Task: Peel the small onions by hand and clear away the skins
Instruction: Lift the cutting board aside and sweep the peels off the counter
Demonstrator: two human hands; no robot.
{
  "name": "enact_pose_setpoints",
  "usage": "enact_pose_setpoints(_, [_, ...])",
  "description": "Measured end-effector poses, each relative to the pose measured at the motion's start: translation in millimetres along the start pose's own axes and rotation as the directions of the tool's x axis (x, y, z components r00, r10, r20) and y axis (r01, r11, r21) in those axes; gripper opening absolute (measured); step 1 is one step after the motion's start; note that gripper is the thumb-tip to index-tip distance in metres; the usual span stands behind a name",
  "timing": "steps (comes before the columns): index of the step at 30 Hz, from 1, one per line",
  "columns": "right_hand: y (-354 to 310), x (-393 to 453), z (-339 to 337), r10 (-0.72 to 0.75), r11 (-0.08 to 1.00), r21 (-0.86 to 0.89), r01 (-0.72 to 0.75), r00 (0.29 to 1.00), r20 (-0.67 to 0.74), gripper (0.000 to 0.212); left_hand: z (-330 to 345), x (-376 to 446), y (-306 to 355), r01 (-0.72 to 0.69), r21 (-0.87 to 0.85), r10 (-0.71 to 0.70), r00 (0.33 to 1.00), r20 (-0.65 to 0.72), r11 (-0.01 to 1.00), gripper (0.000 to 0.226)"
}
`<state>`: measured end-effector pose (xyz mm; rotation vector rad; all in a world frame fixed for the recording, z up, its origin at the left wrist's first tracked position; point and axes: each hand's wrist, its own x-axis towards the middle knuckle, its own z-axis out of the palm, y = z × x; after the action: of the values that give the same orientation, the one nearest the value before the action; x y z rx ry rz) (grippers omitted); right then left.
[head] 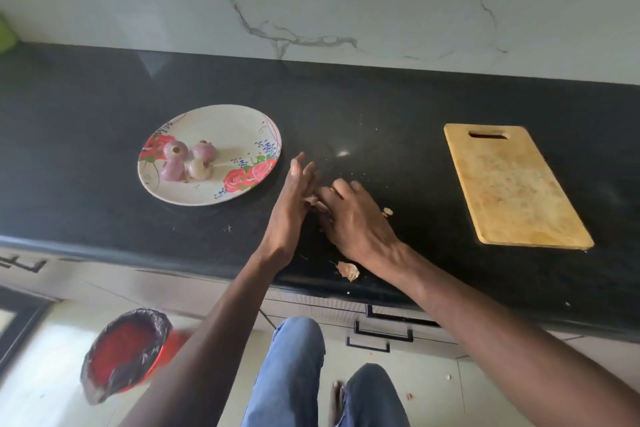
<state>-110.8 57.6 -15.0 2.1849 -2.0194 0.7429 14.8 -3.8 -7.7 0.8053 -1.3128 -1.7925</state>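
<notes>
Several small peeled pink onions (188,160) lie together on a floral plate (242,135) on the black counter. To the right of the plate, my left hand (292,204) stands on its edge with straight fingers. My right hand (349,215) lies palm down against it, fingers bent over a small heap of papery onion skins (315,202) caught between the two hands. Another skin piece (348,270) lies near the counter's front edge, below my right wrist, and a small scrap (388,211) sits just right of my right hand.
A wooden cutting board (512,184) lies at the right of the counter (104,97). On the floor at lower left stands a red bin (126,350) lined with a dark bag. Drawer handles (381,333) and my legs are below the counter edge. A marble wall backs the counter.
</notes>
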Motion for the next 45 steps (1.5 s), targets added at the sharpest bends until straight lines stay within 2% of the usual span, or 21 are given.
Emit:
enact_pose_setpoints(4, [-9,-3,-11,0.096,0.995,-0.042,-0.095,0.995,0.031,0.018,9,-8,17,0.094,-0.019,-0.095,0.993,-0.07,0.995,0.077])
enact_pose_setpoints(9, [-15,6,-30,0.18,0.983,-0.014,-0.182,0.953,0.245,0.017,26,-11,39,0.212,0.009,-0.207,0.959,-0.194,0.977,0.036])
enact_pose_setpoints(11, [-15,14,-37,0.277,0.95,0.047,-0.308,0.904,0.326,0.017,30,-8,46,0.242,0.002,-0.234,0.942,-0.241,0.97,0.031])
enact_pose_setpoints(12, [-16,18,-44,0.359,0.903,0.101,-0.418,0.862,0.357,0.021,31,-6,49,0.253,-0.013,-0.248,0.935,-0.254,0.967,0.03])
enact_pose_setpoints(14, [-19,27,-55,0.529,0.681,0.329,-0.654,0.75,0.397,0.029,33,0,56,0.267,-0.072,-0.276,0.92,-0.28,0.961,0.034])
enact_pose_setpoints(15, [-17,33,-59,0.609,0.539,0.453,-0.71,0.7,0.373,0.03,34,2,60,0.275,-0.095,-0.291,0.911,-0.291,0.957,0.041])
enact_pose_setpoints(17, [-12,43,-63,0.742,0.253,0.618,-0.745,0.559,0.37,0.031,34,4,65,0.275,-0.151,-0.309,0.899,-0.309,0.95,0.049])
enact_pose_setpoints(19, [-14,50,-70,0.766,-0.035,0.669,-0.742,0.411,0.495,0.026,32,4,69,0.249,-0.202,-0.307,0.888,-0.343,0.947,0.046])
enact_pose_setpoints(20, [-16,53,-72,0.743,-0.145,0.671,-0.728,0.367,0.559,0.021,30,3,71,0.229,-0.219,-0.296,0.885,-0.36,0.949,0.044])
enact_pose_setpoints(22, [-26,62,-74,0.664,-0.267,0.649,-0.712,0.352,0.66,0.015,24,-1,80,0.179,-0.229,-0.262,0.873,-0.412,0.957,0.035])
enact_pose_setpoints(24, [-44,70,-74,0.577,-0.318,0.632,-0.707,0.385,0.72,0.013,14,-11,89,0.12,-0.206,-0.206,0.856,-0.474,0.971,0.025])
enact_pose_setpoints(26, [-67,76,-67,0.5,-0.37,0.623,-0.689,0.417,0.759,0.012,-1,-24,100,0.068,-0.164,-0.149,0.819,-0.554,0.984,0.027])
enact_pose_setpoints(28, [-92,81,-60,0.438,-0.398,0.606,-0.688,0.438,0.785,0.012,-19,-37,108,0.027,-0.145,-0.114,0.76,-0.64,0.989,0.033])
enact_pose_setpoints(33, [-185,102,-22,0.209,-0.408,0.529,-0.745,0.487,0.848,0.006,-99,-79,131,-0.107,-0.2,-0.116,0.522,-0.845,0.974,0.045])
enact_pose_setpoints(35, [-235,108,4,0.092,-0.389,0.472,-0.791,0.476,0.874,0.01,-151,-107,128,-0.124,-0.202,-0.137,0.402,-0.905,0.971,0.048])
enact_pose_setpoints(36, [-265,113,23,0.036,-0.348,0.433,-0.831,0.45,0.892,0.012,-184,-124,125,-0.14,-0.219,-0.163,0.33,-0.93,0.966,0.048])
enact_pose_setpoints(38, [-308,115,55,-0.025,-0.26,0.376,-0.889,0.395,0.918,0.007,-231,-151,117,-0.161,-0.3,-0.257,0.242,-0.936,0.94,0.046])
enact_pose_setpoints(41, [-376,117,103,-0.058,-0.14,0.242,-0.96,0.252,0.966,0.003,-310,-190,105,-0.105,-0.38,-0.369,0.109,-0.923,0.919,0.047])
enact_pose_setpoints(45, [-442,128,167,-0.022,-0.081,0.129,-0.988,0.131,0.991,0.005,-412,-222,74,0.023,-0.497,-0.498,0.059,-0.865,0.867,0.043])
